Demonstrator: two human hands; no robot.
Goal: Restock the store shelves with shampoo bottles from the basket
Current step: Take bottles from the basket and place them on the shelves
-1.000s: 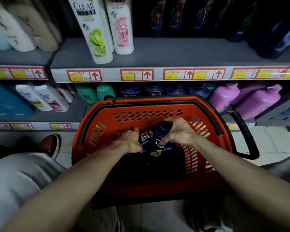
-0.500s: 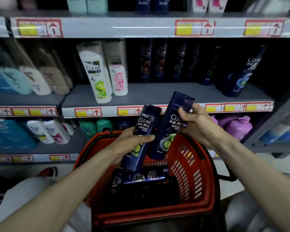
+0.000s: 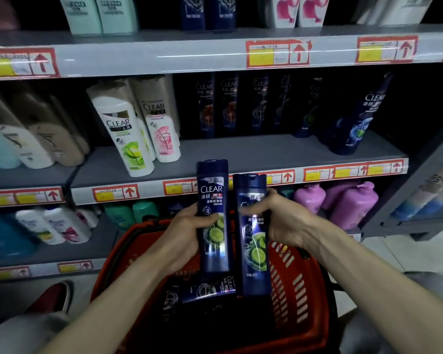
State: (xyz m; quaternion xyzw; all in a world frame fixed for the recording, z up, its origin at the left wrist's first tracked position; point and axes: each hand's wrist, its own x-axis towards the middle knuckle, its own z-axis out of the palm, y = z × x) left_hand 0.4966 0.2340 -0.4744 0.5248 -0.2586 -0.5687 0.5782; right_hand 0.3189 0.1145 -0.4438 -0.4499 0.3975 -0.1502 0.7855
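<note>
My left hand [image 3: 183,232] grips a dark blue Clear shampoo bottle [image 3: 212,192] upright, label toward me. My right hand [image 3: 283,222] holds a second dark blue bottle [image 3: 255,254] just to its right, also upright and a little lower. Both bottles hang above the red basket [image 3: 296,284], where at least one more dark blue bottle [image 3: 210,290] lies on its side. Straight ahead, the middle shelf [image 3: 241,149] has a bare grey stretch in front of a row of dark Clear bottles [image 3: 230,106] standing at the back.
White Clear bottles [image 3: 124,134] stand at the left of that shelf and a large dark blue bottle [image 3: 356,121] at its right. Pink bottles [image 3: 348,203] fill the shelf below. A red shoe [image 3: 53,296] rests on the floor at the left.
Both hands lifted a bottle each out of the basket, then turned them from tilted to upright. My view rose from the basket toward the shelves.
</note>
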